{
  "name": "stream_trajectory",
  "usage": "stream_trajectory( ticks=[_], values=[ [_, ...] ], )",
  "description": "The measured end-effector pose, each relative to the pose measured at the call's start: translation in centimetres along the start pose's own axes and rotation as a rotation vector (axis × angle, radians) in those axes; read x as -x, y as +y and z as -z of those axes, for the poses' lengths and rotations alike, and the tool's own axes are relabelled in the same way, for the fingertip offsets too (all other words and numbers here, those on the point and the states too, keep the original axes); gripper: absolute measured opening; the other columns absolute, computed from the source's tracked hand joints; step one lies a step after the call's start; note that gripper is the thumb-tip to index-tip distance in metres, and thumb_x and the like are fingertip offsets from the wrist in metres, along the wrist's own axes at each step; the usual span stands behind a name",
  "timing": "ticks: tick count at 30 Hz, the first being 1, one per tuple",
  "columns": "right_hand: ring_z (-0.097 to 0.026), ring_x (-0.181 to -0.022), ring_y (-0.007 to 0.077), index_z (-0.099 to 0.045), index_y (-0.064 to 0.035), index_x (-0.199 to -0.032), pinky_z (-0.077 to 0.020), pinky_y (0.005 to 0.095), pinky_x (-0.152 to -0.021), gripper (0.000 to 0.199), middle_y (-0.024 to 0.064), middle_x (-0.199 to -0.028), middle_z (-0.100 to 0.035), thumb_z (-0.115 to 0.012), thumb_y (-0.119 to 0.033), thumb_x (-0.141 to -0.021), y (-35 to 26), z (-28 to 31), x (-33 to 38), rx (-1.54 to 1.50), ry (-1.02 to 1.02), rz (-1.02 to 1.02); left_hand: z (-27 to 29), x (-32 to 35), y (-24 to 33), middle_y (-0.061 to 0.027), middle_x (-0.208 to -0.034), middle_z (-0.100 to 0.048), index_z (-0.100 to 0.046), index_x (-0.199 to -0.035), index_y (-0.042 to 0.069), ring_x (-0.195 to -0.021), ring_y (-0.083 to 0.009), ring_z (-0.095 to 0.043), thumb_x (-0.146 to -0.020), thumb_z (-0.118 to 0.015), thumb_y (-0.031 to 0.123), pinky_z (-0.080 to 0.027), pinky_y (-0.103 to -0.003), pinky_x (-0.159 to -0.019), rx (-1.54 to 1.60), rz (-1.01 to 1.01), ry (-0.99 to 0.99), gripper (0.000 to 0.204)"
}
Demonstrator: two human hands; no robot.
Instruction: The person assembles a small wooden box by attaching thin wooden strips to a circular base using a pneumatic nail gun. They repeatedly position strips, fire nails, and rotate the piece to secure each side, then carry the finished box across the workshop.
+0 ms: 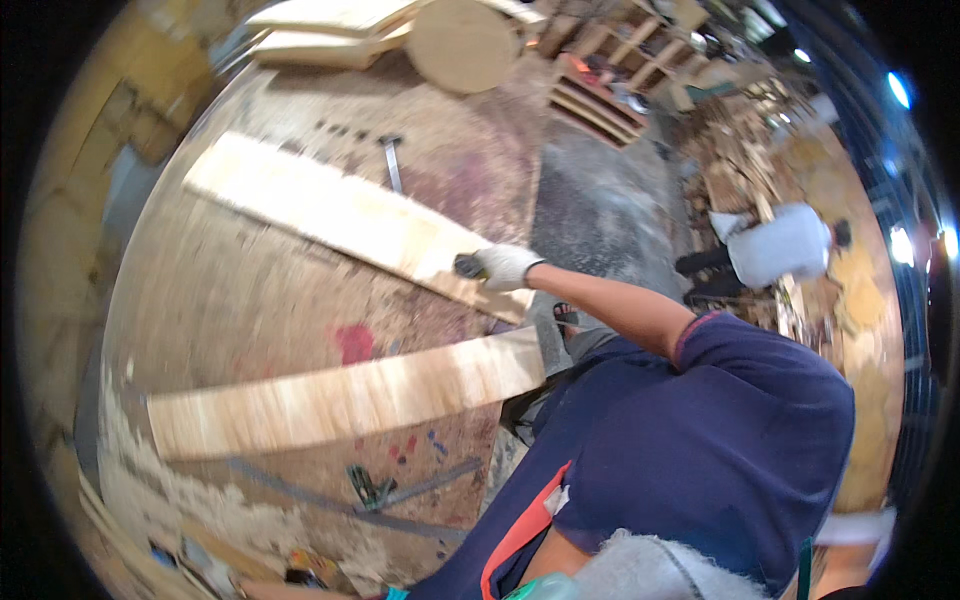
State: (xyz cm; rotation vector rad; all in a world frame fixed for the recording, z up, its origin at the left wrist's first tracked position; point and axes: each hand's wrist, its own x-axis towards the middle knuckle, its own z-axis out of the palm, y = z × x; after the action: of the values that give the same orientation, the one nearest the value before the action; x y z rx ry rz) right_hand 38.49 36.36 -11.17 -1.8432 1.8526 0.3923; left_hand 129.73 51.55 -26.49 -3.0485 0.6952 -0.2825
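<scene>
My right hand [508,268], in a white glove, is closed round a small dark object [468,266] whose kind I cannot make out. It is over the near end of a long pale wooden board [330,208] lying on the worktable [250,330]. Closer to my left side, a second pale board [340,395] lies at an angle to the first. My left forearm [300,591] reaches out along the lower edge of the picture; its hand [222,578] is blurred, and its fingers cannot be made out.
A T-shaped metal tool [392,162] lies beyond the first board. Near the second are a green-and-dark tool [368,488] and long grey strips [430,482]. A round wooden disc [463,45] and stacked boards [320,45] stand farther off. Another person [780,250] bends beside scrap wood [740,170].
</scene>
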Motion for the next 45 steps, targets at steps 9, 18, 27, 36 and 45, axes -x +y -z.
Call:
stream_trajectory(
  ticks=[9,18,27,36,45],
  values=[
    [-0.072,-0.1,0.0415,-0.073,-0.0044,-0.108,-0.0568,0.0502,-0.084,0.037,0.0227,-0.103,-0.075,-0.073,-0.021,-0.075,0.4,0.2,0.0,-0.049,0.005,-0.051,0.6,-0.1,7.0,-0.0155,-0.104,-0.075,-0.075,-0.103,0.009,-0.089,-0.0338,-0.073,-0.097,-0.057,0.05,-0.058,-0.05,-0.072,-0.014,0.012,-0.009,0.045],
    [-0.073,-0.096,0.0419,-0.075,-0.0037,-0.105,-0.0578,0.0497,-0.083,0.036,0.0235,-0.1,-0.075,-0.074,-0.024,-0.076,-0.2,1.0,-1.4,0.079,-0.08,0.006,1.6,-0.1,6.0,-0.0143,-0.104,-0.075,-0.075,-0.101,0.009,-0.085,-0.0303,-0.073,-0.098,-0.056,0.047,-0.058,-0.046,-0.068,-0.05,-0.005,-0.031,0.042],
    [-0.073,-0.099,0.0422,-0.073,-0.0021,-0.107,-0.059,0.0501,-0.083,0.036,0.0251,-0.102,-0.075,-0.075,-0.023,-0.078,-0.6,1.6,-0.8,0.068,-0.029,0.028,2.9,1.0,-0.4,-0.0132,-0.104,-0.076,-0.075,-0.1,0.009,-0.081,-0.0269,-0.073,-0.099,-0.055,0.044,-0.058,-0.043,-0.063,-0.148,0.117,-0.053,0.04],
    [-0.072,-0.104,0.0411,-0.07,-0.0012,-0.113,-0.0582,0.05,-0.088,0.041,0.0245,-0.108,-0.074,-0.074,-0.023,-0.079,0.3,1.7,-0.5,0.033,-0.059,0.033,7.7,8.6,4.5,-0.012,-0.105,-0.076,-0.075,-0.099,0.01,-0.076,-0.0234,-0.073,-0.1,-0.054,0.041,-0.058,-0.039,-0.058,-0.278,0.121,0.057,0.038],
    [-0.07,-0.101,0.0452,-0.069,-0.0035,-0.116,-0.0569,0.0519,-0.087,0.04,0.027,-0.106,-0.073,-0.07,-0.026,-0.082,5.0,0.5,-0.9,-0.172,-0.007,0.202,14.8,52.4,32.8,-0.0133,-0.092,-0.068,-0.065,-0.109,0.005,-0.085,-0.029,-0.064,-0.106,-0.054,0.029,-0.052,-0.043,-0.077,1.065,-0.321,-0.657,0.026]
  ],
)
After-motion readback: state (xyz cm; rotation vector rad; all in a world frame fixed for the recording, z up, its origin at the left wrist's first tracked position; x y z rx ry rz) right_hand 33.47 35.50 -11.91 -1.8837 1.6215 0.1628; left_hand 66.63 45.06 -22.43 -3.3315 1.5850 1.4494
